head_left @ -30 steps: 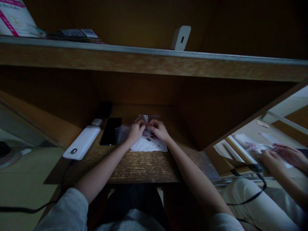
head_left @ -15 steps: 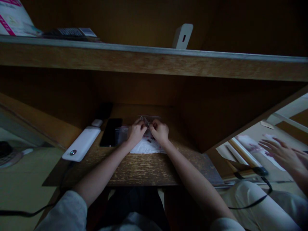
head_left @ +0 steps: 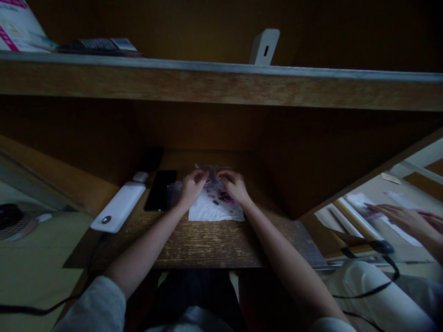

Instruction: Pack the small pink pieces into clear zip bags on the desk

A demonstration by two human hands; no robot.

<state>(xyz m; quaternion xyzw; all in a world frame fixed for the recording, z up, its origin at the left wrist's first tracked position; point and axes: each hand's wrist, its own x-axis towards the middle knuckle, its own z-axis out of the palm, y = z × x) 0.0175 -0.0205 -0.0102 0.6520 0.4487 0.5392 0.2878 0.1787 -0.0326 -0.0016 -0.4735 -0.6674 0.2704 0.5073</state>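
Observation:
My left hand (head_left: 192, 185) and my right hand (head_left: 236, 185) face each other over a white tissue (head_left: 204, 212) on the wooden desk. Between them is a clear plastic bag (head_left: 213, 172); the fingers of both hands are closed on its sides. Small dark and pink-red pieces (head_left: 224, 197) lie scattered on the tissue, several of them near my right hand. They are too small to name. Another clear plastic bag (head_left: 176, 186) lies left of my left hand, beside a black phone (head_left: 160, 190).
A white power bank (head_left: 119, 207) with a cable lies at the left, near a small white case (head_left: 140, 176). Above runs a shelf edge (head_left: 221, 85) bearing a white charger (head_left: 265, 47). At the right, a co-worker's hand (head_left: 401, 216) reaches over another surface.
My hands have moved apart, and the plastic bag now spreads between them. More of the tissue and its small pieces shows. The co-worker's hand at the right has lowered slightly.

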